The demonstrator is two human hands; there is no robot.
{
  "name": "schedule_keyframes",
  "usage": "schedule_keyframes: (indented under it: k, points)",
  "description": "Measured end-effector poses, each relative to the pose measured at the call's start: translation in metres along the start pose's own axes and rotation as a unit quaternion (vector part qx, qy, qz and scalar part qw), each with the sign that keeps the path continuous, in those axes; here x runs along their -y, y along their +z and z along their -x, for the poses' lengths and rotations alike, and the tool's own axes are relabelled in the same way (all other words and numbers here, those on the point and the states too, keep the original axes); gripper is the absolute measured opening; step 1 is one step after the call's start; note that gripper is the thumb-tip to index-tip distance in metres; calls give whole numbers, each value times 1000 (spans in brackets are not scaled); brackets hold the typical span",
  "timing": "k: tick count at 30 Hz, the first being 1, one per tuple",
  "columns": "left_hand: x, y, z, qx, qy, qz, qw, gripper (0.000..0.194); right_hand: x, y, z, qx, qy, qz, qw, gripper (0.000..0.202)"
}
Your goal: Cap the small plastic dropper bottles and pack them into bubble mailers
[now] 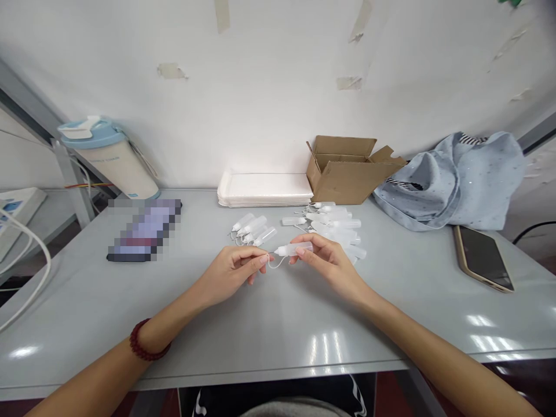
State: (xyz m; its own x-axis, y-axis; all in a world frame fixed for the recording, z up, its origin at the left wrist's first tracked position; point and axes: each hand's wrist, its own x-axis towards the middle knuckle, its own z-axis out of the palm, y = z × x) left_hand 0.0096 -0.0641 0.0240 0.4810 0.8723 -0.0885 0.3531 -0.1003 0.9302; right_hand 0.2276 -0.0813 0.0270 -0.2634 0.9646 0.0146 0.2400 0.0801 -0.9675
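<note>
A small translucent needle-tip squeeze bottle lies sideways between the fingers of my right hand, its thin metal tip pointing left. My left hand pinches the end of the white tether cap, close to that tip. The tether loops down between cap and bottle. Behind my left hand is a small group of similar bottles. A larger heap of them lies behind my right hand, partly hidden by it.
Against the wall stand a stack of white trays or envelopes and an open cardboard box. A tumbler and a blurred phone-like device are at left. A blue cloth bag and a phone are at right.
</note>
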Motion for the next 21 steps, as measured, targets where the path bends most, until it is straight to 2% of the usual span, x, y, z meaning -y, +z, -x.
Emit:
schedule_keyframes:
  k: [8, 21]
  points:
    - [2, 1, 1, 5, 18, -19, 1000, 27, 0, 0, 0, -4, -7, 20, 1000, 20]
    - [10, 4, 0, 39, 41, -38, 998, 29, 1, -3, -2, 25, -12, 58, 998, 17]
